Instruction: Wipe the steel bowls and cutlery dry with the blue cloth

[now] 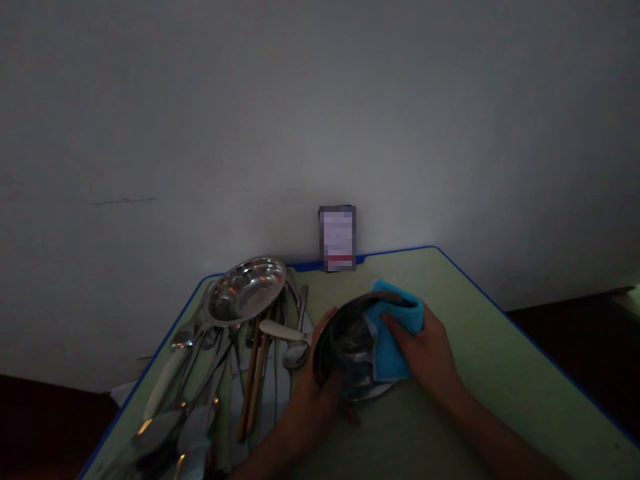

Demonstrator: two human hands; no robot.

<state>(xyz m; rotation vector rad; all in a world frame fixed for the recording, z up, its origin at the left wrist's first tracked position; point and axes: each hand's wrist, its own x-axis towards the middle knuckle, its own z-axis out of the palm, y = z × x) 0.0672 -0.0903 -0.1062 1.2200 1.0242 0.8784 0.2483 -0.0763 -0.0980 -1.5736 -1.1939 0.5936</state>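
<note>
Left forearm [280,440], bare, rose from between six and seven o'clock, slanted toward one-thirty. Left hand [315,400] sat at six o'clock, curled in firm grip, digits spread, lower ones blurred. Right forearm [493,420], also bare, ran in from four-thirty, angled toward ten-thirty. Right hand [427,347] lay at four o'clock, bent in pinch, thumb [399,333] pointed toward ten, remaining fingers mostly hidden. Hands near each other, not touching.

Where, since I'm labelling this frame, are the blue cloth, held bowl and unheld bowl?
Blue cloth [387,355]: head view, lower part.
Held bowl [350,339]: head view, inner surface.
Unheld bowl [251,293]: head view, inner surface.
</note>
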